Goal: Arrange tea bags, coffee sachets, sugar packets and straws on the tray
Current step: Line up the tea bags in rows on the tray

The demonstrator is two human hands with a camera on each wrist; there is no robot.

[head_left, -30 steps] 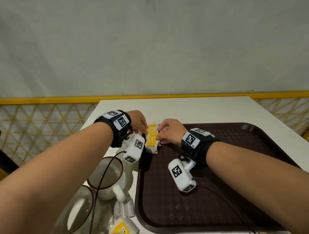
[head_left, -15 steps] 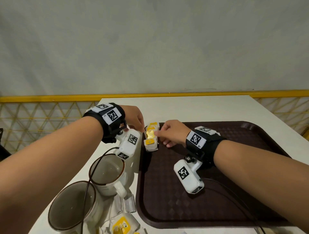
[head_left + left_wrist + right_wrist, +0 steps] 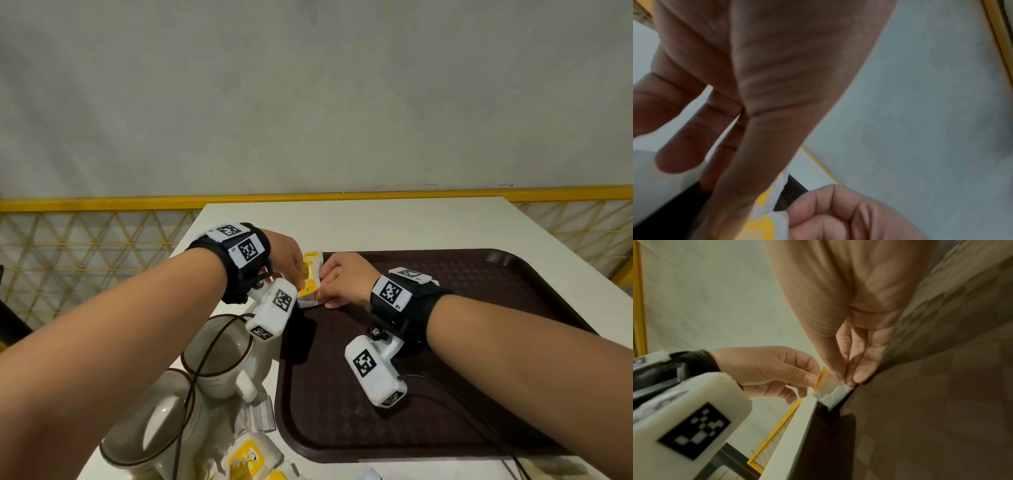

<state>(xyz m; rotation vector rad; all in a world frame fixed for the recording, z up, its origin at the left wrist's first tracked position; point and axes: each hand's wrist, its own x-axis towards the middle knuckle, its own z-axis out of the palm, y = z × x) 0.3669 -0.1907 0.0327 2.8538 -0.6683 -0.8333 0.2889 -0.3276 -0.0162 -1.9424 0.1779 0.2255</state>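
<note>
A short row of white tea bags [image 3: 310, 275] with yellow labels stands at the far left corner of the dark brown tray [image 3: 479, 342]. My left hand [image 3: 298, 274] pinches the row from the left, its thumb on a yellow label [image 3: 821, 378]. From the right, my right hand [image 3: 322, 285] pinches the same tea bags [image 3: 831, 391], thumb and fingertips [image 3: 835, 376] on the white paper. In the left wrist view my left hand [image 3: 731, 186] covers most of the tea bags [image 3: 764, 222]. No straws are in view.
Two white mugs [image 3: 219, 353] [image 3: 154, 428] stand on the white table [image 3: 376, 222] left of the tray, under my left forearm. More yellow-labelled sachets [image 3: 246, 455] lie at the front left. A yellow lattice railing [image 3: 85, 246] runs behind the table. Cables trail from both wrist cameras.
My left hand has come back against the tea bags from the left. My right hand stays on them. The camera has tilted down a little.
</note>
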